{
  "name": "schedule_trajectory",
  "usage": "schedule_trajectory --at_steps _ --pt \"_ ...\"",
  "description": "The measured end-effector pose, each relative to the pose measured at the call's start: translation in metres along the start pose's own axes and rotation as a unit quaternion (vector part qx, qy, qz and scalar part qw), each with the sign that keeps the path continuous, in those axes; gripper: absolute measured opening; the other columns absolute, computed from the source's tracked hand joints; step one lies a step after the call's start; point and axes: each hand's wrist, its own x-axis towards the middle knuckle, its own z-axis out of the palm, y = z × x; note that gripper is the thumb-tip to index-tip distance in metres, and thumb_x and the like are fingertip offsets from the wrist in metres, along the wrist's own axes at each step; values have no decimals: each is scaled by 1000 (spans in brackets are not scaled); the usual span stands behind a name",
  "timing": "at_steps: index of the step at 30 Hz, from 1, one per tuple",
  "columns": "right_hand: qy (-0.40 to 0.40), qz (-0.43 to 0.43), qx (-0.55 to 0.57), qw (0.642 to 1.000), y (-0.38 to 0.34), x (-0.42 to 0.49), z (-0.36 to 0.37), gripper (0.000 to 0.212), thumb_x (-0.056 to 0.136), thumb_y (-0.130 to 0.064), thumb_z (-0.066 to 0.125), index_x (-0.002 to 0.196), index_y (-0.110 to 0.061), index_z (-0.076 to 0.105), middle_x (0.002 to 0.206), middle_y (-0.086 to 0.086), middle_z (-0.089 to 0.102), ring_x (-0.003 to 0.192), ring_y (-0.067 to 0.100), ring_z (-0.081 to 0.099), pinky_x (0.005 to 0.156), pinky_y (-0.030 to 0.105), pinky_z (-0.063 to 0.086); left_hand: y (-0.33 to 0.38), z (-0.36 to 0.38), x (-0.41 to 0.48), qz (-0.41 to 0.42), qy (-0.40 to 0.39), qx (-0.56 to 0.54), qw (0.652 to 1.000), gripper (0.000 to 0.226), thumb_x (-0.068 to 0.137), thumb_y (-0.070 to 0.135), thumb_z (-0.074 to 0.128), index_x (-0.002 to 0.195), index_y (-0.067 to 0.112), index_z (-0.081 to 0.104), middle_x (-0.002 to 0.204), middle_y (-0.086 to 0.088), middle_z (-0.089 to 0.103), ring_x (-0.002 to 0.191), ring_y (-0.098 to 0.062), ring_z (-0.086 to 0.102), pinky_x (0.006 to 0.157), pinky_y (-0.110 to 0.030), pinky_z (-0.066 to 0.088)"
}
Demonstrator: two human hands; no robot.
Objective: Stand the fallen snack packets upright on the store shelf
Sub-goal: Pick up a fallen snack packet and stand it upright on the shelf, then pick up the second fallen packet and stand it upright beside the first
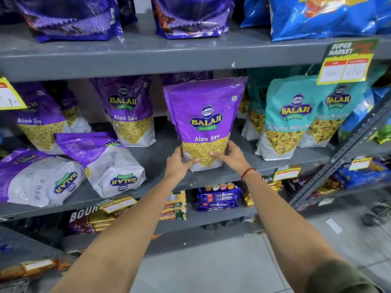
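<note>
A purple Aloo Sev packet [204, 115] stands upright at the front of the grey middle shelf [160, 157]. My left hand [179, 161] grips its lower left corner and my right hand [230, 155] grips its lower right corner, thumbs pressed on the front. Two purple packets lie fallen at the left: one [105, 161] on its back with its base toward me, another [36, 178] flat at the shelf's left front. Upright Aloo Sev packets [129, 111] stand behind them.
Teal Khatta Mitha packets [289, 117] stand upright to the right. A price tag [347, 62] hangs from the upper shelf edge. Biscuit packs [218, 197] fill the lower shelf. A slanted grey metal upright [347, 149] crosses at the right.
</note>
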Motion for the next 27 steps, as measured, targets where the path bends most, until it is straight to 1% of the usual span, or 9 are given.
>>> schedule_trajectory --at_steps 5,7,9,13,18,21,23,25,27 --pt "127 -19 -16 992 -11 -27 12 61 70 -31 82 120 -11 53 112 -1 58 103 12 55 90 27 43 8 -18 -7 22 -25 69 997 80 79 37 70 143 11 31 143 -12 49 131 -28 46 106 -36 37" --pt "237 -41 -2 971 -9 -45 30 55 72 -38 79 114 -9 58 106 3 57 95 14 54 87 32 46 10 -38 -13 69 19 96 993 74 83 33 67 143 8 32 144 -15 46 134 -27 43 107 -34 34" --pt "262 -71 3 962 -6 -62 54 49 74 -48 73 103 -11 62 99 6 59 89 17 56 83 38 50 11 -63 -19 102 98 138 980 65 86 35 63 140 8 37 141 -16 47 132 -29 42 108 -41 36" --pt "135 -112 -72 982 -15 -68 110 30 85 -39 64 95 -11 63 92 4 62 83 18 60 73 32 49 4 -123 -25 53 285 144 946 49 86 24 60 128 0 48 127 -24 49 121 -39 45 99 -45 38" --pt "-35 -59 -45 997 -61 -63 180 40 94 -33 54 107 4 63 111 22 67 102 28 61 83 25 40 -38 -170 -56 -167 407 116 890 69 85 40 61 133 -3 38 134 -28 41 126 -41 40 100 -48 36" --pt "-140 47 -28 989 -77 -60 205 50 95 -51 41 110 -8 63 114 11 61 112 22 52 100 36 35 -53 -176 -66 -279 339 -25 898 90 80 54 62 143 0 26 143 -21 39 128 -35 44 105 -44 38" --pt "-163 81 -18 983 -84 -63 217 56 89 -66 35 106 -20 62 110 7 60 112 24 50 100 38 35 -52 -176 -66 -281 192 -239 909 80 84 54 56 144 7 31 131 -10 54 106 -26 61 91 -38 52" --pt "-149 100 -8 984 -85 -65 227 72 86 -70 33 122 -13 58 121 11 57 114 27 50 105 41 35 -46 -177 -73 -270 58 -325 904 57 90 51 49 122 5 57 99 -17 72 72 -24 72 60 -32 60" --pt "-133 89 -8 987 -90 -70 231 72 85 -72 32 116 -12 60 118 14 57 110 26 51 102 42 35 -40 -186 -80 -270 4 -333 904 44 92 44 49 92 4 67 69 -15 74 57 -22 71 50 -29 59"
